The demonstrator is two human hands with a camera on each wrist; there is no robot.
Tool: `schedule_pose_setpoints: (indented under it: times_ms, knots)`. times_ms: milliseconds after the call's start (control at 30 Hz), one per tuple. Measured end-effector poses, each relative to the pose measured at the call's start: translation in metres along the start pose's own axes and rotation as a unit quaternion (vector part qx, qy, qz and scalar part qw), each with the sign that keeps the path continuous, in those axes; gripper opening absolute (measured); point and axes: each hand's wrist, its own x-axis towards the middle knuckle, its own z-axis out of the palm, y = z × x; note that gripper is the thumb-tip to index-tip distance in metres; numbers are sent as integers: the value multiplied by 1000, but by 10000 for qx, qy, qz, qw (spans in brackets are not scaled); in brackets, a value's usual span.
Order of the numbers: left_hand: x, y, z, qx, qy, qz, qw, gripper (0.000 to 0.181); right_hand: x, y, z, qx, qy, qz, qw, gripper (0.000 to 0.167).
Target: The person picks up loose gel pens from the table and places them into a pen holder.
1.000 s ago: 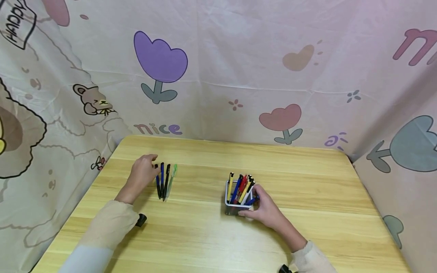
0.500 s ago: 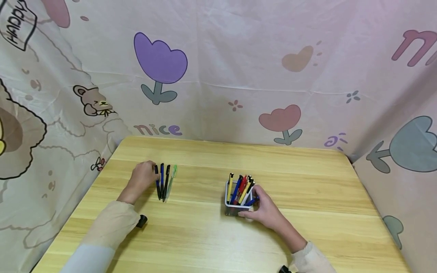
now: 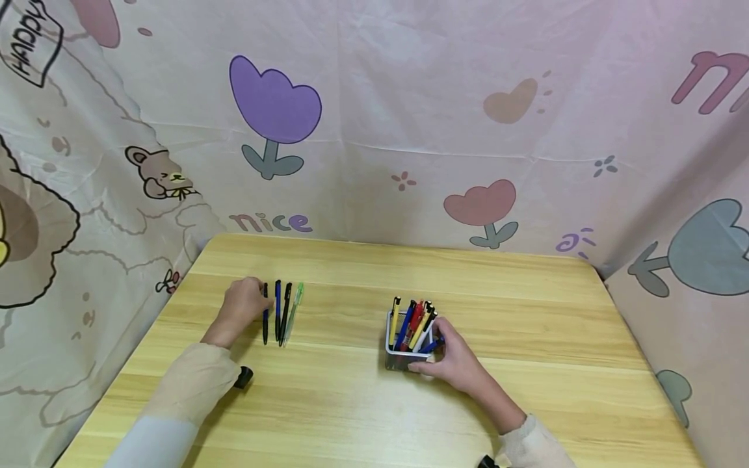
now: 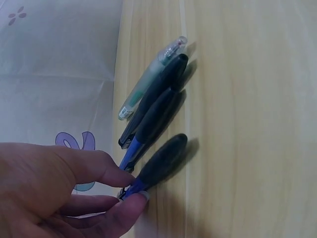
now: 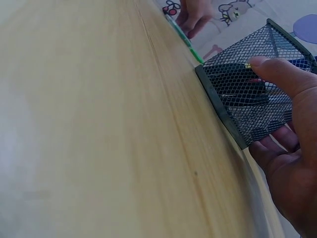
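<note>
With my left hand (image 3: 242, 304) I am pinching a blue-and-black pen (image 3: 266, 325) between thumb and fingers, gripping its blue part while its dark end is pointing out past my fingertips toward my side of the desk (image 3: 351, 403). Whether that end is touching the wood I cannot tell. Just to its right, three more pens are lying in a loose fan, their near ends closing together: a second blue pen (image 3: 277, 305), a black pen (image 3: 285, 313) and a clear green pen (image 3: 295, 305).

Well apart from them, over to the right, my right hand (image 3: 453, 357) is grasping a mesh pen holder (image 3: 399, 361), thumb pressing the near side and fingers curling about the right side. The holder is standing upright on the desk, and pens are leaning inside it at different angles; I am seeing a yellow pen (image 3: 394, 320) at the left, a dark blue pen (image 3: 405, 328) beside it and a red pen (image 3: 416, 318) near the middle. Behind the desk a pale printed cloth (image 3: 374, 84) is hanging, showing a purple flower (image 3: 276, 104).
</note>
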Motion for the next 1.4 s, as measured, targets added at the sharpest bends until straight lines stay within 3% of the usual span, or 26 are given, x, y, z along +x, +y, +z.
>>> schedule_pose_setpoints:
  times_ms: [433,667,800,967,1200,1400]
  knots:
    - [-2,0,-6,-10,-183,-212,9996,52,-1,0,-1,-9,-2,-18,10000,78]
    - [-6,2,-12,-173,71,-155,9997,43,-1,0,-1,8,-32,-3,10000,77]
    - [-7,10,-17,-179,374,76,9991,31,-1,-1,-1,-3,-17,12,10000,78]
    - [-10,27,-24,-103,879,618,9942,17,-1,-1,-1,-60,-6,31,10000,77]
    - [-17,53,-28,-221,1494,1246,9806,18,0,1,-1,-109,-8,-115,9999,75]
    - [-22,72,-29,-483,1933,1518,9681,20,0,1,0,-125,22,-23,9999,75]
